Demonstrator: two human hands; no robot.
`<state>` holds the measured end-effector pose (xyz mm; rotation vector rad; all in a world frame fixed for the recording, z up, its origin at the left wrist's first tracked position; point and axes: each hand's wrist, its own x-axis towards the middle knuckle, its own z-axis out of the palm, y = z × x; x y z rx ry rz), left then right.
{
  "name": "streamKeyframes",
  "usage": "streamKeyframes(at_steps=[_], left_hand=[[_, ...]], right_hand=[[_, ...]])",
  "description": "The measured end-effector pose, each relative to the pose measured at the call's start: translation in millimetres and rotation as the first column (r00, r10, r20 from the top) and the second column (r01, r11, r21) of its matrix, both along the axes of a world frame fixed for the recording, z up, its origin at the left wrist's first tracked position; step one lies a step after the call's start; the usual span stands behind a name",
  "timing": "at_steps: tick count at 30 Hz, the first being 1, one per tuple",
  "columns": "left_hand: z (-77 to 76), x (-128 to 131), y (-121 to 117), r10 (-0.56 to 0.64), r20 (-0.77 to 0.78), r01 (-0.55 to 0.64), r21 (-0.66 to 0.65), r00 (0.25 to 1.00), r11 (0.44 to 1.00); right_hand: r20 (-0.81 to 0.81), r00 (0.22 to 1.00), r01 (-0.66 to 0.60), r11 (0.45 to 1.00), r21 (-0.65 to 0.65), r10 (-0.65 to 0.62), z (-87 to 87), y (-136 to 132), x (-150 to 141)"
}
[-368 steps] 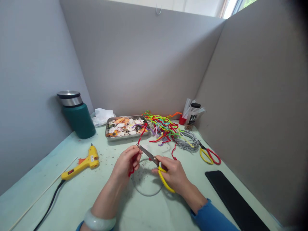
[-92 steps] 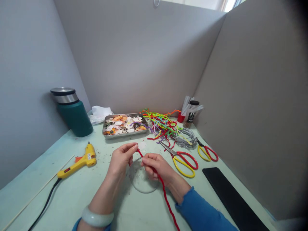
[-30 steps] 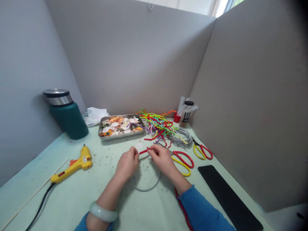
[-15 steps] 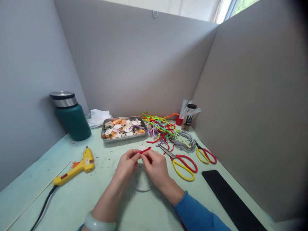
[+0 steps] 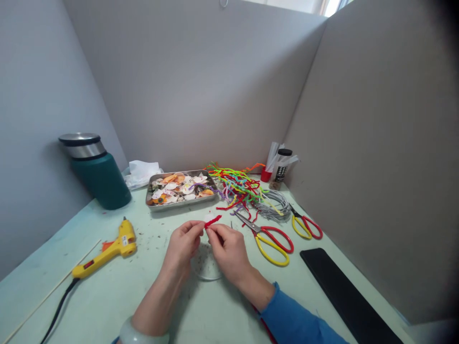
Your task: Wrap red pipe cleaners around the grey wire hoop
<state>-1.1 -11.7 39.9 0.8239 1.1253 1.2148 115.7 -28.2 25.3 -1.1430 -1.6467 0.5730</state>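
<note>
My left hand (image 5: 184, 243) and my right hand (image 5: 225, 248) meet over the pale green table, both pinched on a red pipe cleaner (image 5: 213, 220) whose short end sticks up between the fingertips. Under the hands lies a thin wire ring (image 5: 207, 275), partly hidden, and the red strand seems wound onto it. More of the red strand runs back under my right blue sleeve. The nearest tool is a pair of red and yellow scissors (image 5: 267, 238), lying just right of my right hand.
A metal tray (image 5: 179, 203) of shells, a heap of coloured pipe cleaners (image 5: 238, 186) and a grey wire coil (image 5: 274, 206) lie behind. A second pair of scissors (image 5: 305, 225), a black strip (image 5: 344, 296), a yellow glue gun (image 5: 105, 251) and a green flask (image 5: 96, 173) stand around.
The scissors were put down to the right. Both hands now pinch the red strand and have worked its short end closer together over the ring.
</note>
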Motion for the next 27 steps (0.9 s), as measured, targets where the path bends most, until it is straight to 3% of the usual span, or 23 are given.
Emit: streamKeyframes(at_steps=[2, 5, 10, 15, 21, 27], left_hand=[[-0.3, -1.0, -0.4, 0.008, 0.019, -0.008, 0.016, 1.000, 1.000], [-0.7, -2.6, -1.5, -0.010, 0.052, 0.008, 0.042, 0.999, 0.999], [-2.2, -4.5, -1.0, -0.037, 0.066, 0.034, 0.048, 0.997, 0.998], [-4.3, -3.5, 1.9, -0.033, 0.070, 0.031, 0.026, 0.997, 0.999], [-5.0, -5.4, 2.6, -0.011, 0.093, 0.011, 0.000, 0.996, 1.000], [-9.2, -9.0, 8.1, 0.028, -0.139, -0.032, -0.021, 0.990, 0.999]], right_hand=[[-0.160, 0.987, -0.050, 0.984, -0.171, 0.023, -1.6, 1.2, -3.3], [-0.447, 0.894, -0.219, 0.895, -0.389, 0.024, -4.3, 4.4, -8.4], [-0.654, 0.757, -0.357, 0.842, -0.404, 0.007, -3.1, 5.4, -12.7], [-0.672, 0.740, -0.362, 0.840, -0.405, -0.005, -2.0, 4.4, -12.2], [-0.570, 0.820, -0.346, 0.843, -0.412, 0.058, -0.3, 1.8, -12.0], [-0.560, 0.826, -0.362, 0.821, -0.442, 0.062, 9.9, 3.4, 2.7]])
